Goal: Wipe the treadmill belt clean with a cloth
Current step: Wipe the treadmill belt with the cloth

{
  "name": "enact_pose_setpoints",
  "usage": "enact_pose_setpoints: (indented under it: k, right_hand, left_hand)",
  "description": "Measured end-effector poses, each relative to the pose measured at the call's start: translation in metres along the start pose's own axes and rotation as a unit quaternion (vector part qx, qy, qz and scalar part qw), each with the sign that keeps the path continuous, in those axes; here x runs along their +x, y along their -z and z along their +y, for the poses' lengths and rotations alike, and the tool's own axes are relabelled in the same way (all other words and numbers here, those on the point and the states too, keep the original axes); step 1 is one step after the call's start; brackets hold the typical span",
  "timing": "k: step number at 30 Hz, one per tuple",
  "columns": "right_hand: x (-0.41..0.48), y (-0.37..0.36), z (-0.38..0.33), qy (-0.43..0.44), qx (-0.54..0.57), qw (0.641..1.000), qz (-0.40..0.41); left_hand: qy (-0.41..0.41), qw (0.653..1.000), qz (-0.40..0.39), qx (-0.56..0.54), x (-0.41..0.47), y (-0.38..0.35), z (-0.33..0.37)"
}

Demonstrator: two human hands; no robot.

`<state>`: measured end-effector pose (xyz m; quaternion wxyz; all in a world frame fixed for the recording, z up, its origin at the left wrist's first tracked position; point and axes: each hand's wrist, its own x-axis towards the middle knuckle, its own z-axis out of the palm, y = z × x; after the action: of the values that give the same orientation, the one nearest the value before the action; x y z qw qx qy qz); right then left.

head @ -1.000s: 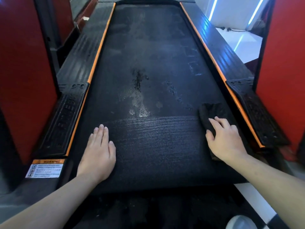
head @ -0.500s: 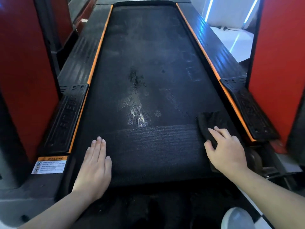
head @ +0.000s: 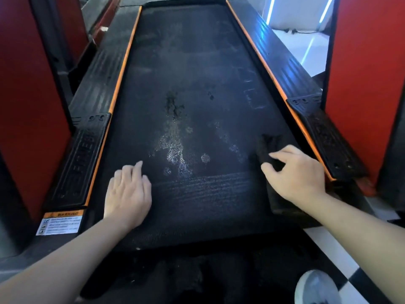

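My right hand (head: pixel 300 172) pinches the cloth (head: pixel 266 148) at the edge of the belt (head: pixel 197 62). The wet patch (head: pixel 175 150) is left of it. My left hand (head: pixel 128 194) lies flat

Left hand (head: pixel 128 194) and right hand (head: pixel 300 174) with cloth (head: pixel 269 147) slid forward along belt (head: pixel 197 73).

left hand (head: pixel 128 191) flat, palm down, right hand (head: pixel 300 172) pinching cloth (head: pixel 267 145)
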<state>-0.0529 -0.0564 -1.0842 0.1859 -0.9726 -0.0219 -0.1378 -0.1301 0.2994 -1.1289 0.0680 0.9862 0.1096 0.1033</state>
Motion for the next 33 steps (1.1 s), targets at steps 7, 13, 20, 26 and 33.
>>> enact_pose_setpoints:
  k: [7, 13, 20, 26, 33]
  right_hand:
    - [0.029, -0.046, -0.017, 0.017, 0.016, 0.990, -0.139]
    - [0.010, -0.059, -0.009, 0.041, -0.069, 0.992, -0.096]
    - [-0.013, -0.057, -0.005, 0.042, -0.075, 0.994, -0.070]
    - [-0.030, -0.054, -0.003, 0.037, -0.042, 0.997, -0.044]
    - [-0.053, -0.048, 0.002, 0.036, -0.020, 0.999, -0.033]
  left_hand:
    - [-0.001, 0.996, -0.085, 0.000, 0.008, -0.028, -0.013]
    - [-0.011, 0.996, -0.079, 0.026, 0.003, -0.033, -0.016]
    - [-0.013, 0.996, -0.088, 0.008, -0.012, -0.033, -0.015]
    - [-0.015, 0.996, -0.087, -0.003, -0.027, -0.029, -0.014]
    - [-0.034, 0.997, -0.073, 0.013, -0.050, -0.031, -0.019]
